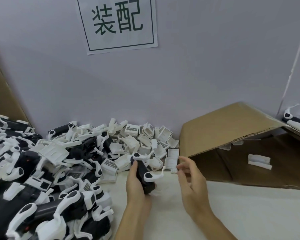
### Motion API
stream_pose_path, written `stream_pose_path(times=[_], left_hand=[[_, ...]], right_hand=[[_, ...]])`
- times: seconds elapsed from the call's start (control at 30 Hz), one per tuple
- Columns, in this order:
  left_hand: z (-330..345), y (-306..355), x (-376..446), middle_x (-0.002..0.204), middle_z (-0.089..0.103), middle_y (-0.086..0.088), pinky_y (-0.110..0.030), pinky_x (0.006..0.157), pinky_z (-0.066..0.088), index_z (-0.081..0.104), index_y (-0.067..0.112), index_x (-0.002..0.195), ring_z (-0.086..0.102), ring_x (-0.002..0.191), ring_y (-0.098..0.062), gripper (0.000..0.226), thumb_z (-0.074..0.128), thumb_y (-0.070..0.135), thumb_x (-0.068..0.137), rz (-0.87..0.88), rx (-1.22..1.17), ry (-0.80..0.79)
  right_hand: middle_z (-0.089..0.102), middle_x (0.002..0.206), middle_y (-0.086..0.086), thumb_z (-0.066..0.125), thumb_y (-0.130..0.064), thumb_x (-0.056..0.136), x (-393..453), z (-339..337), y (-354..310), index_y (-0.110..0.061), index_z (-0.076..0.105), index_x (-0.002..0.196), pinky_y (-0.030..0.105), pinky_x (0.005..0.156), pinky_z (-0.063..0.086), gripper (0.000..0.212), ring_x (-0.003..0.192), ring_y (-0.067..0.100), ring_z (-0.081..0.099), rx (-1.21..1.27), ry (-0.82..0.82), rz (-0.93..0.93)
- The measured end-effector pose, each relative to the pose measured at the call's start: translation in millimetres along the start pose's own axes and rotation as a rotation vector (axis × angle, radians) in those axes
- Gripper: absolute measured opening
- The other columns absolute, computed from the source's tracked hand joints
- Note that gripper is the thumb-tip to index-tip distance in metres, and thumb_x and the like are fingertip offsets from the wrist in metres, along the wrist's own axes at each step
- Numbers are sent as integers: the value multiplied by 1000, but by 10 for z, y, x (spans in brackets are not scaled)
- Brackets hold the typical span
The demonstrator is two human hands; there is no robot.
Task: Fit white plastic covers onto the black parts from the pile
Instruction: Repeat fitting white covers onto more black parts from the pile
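Observation:
My left hand (136,185) grips a black part with white arms (143,172) above the white table, just in front of the pile. My right hand (190,177) hovers to its right with fingers loosely spread; it holds nothing that I can see. A white cover (171,157) stands just beyond its fingertips at the pile's right end. A big pile of black parts (33,179) fills the left side. Loose white covers (142,137) are heaped along the wall behind.
An open cardboard box (241,148) lies on its side at the right, with a white cover (259,161) inside. More black-and-white parts (296,122) rest behind its flap. A grey wall with a paper sign (118,23) closes the back. Brown cardboard (0,94) leans at far left.

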State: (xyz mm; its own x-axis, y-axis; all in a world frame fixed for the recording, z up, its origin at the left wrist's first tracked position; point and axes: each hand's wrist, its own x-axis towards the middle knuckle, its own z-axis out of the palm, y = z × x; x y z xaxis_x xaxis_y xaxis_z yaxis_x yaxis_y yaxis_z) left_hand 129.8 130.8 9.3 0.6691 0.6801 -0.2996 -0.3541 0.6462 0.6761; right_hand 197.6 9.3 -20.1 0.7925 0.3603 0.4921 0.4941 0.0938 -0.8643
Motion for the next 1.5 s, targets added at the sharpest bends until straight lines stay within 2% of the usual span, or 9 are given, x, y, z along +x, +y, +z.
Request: stream_pose_path(times=[0.1,0.2,0.3,0.43,0.63,0.77,0.9,1.03,1.5], left_hand=[[-6,-48,43,109,71,-14,-39,78,56,61,6,125,69,94,-31,33,60,24,96,101,21,41],[34,-122,31,121,67,-15,-42,84,55,46,8,132,68,103,-27,47,68,6,91,223,111,29],[111,-195,-21,121,66,-9,-32,75,55,37,15,132,70,94,-16,64,75,2,82,233,101,14],[131,-193,-52,109,71,-26,-56,93,54,47,7,125,72,97,-37,51,73,8,81,113,-10,-104],[102,-225,-52,94,77,-13,-27,72,57,69,3,108,73,88,-21,47,78,26,69,213,301,-227],[28,-177,-35,100,78,-8,-21,76,56,77,13,103,74,97,-19,32,76,31,77,327,496,-335],[48,-154,-46,98,77,-13,-38,86,56,75,6,100,74,95,-26,21,73,19,84,315,364,-203],[72,-96,-70,103,75,-20,-54,92,51,69,1,108,75,88,-26,33,68,22,83,176,93,-160],[84,-172,-73,102,74,-23,-34,78,62,72,1,101,74,94,-30,33,72,24,78,190,165,-244]], right_hand=[[56,125,-24,52,-29,89,-37,19,-18,-43,48,130,17,95,43,43,120,2,52,-139,-146,-70],[41,138,-31,57,-40,86,-69,49,-3,-43,38,139,19,109,32,57,132,-4,39,-286,-284,-136],[30,134,-44,57,-68,76,-72,73,18,-49,26,146,16,105,30,79,128,-12,33,-344,-317,-39],[48,118,-41,72,-69,61,-12,67,22,-55,34,132,9,89,42,82,113,-15,48,-232,-195,43],[70,101,-14,77,-40,77,8,48,36,-43,55,121,19,70,55,49,93,8,69,-88,-146,-27],[62,124,-18,78,-39,75,1,62,36,-43,44,138,24,91,54,71,117,4,61,-92,-274,-20],[36,131,-38,65,-63,73,-28,80,34,-39,25,150,14,100,41,90,126,-10,40,-300,-234,-46],[46,124,-30,68,-63,70,-29,83,2,-33,39,143,22,99,44,84,120,-8,45,-320,-160,-40],[53,130,-20,69,-48,71,-53,87,-32,-30,45,141,36,103,47,76,124,4,51,-271,-142,-30]])
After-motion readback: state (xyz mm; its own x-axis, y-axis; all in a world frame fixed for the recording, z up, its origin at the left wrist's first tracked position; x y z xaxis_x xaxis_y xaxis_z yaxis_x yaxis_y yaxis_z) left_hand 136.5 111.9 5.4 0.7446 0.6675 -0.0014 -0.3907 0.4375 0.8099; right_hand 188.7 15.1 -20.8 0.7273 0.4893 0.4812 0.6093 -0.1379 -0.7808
